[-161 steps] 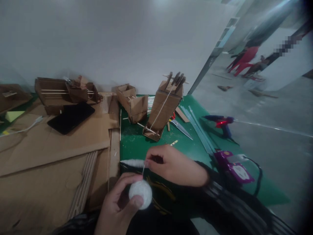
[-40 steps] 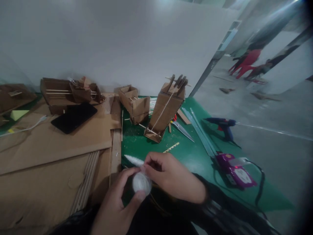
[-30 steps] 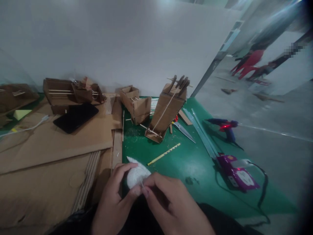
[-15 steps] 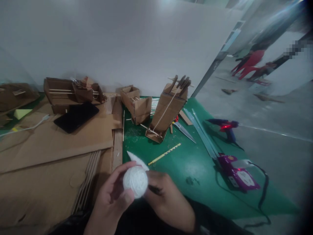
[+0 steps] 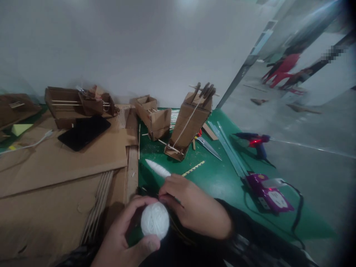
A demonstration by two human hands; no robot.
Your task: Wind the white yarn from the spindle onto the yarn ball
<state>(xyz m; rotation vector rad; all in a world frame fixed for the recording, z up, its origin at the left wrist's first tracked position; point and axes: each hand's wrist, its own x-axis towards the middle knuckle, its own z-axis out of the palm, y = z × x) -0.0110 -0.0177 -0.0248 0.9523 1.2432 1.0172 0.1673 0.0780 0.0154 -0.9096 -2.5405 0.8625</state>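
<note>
My left hand (image 5: 130, 231) holds a ball of white string (image 5: 155, 221) between thumb and fingers, low in the middle of the view. Just right of the ball, my right hand (image 5: 191, 204) is closed, its fingertips pinched together; what they grip is too small to make out. A white wound cone with a pointed tip (image 5: 158, 168) juts out beyond the right hand's knuckles, over the green table surface (image 5: 219, 178). Partly behind the right hand lies a yellow marked strip (image 5: 194, 168).
Cardboard constructions (image 5: 190, 122) stand along the wall, beside scissors (image 5: 210, 147) and clear sticks. At the right are a glue gun (image 5: 257, 142) and a purple power strip (image 5: 268, 194). A black phone-like slab (image 5: 85, 132) lies on cardboard sheets (image 5: 69, 163) at the left.
My right hand has moved up and slightly right, away from the ball, and more of the white cone shows. The left hand and ball have shifted slightly down.
</note>
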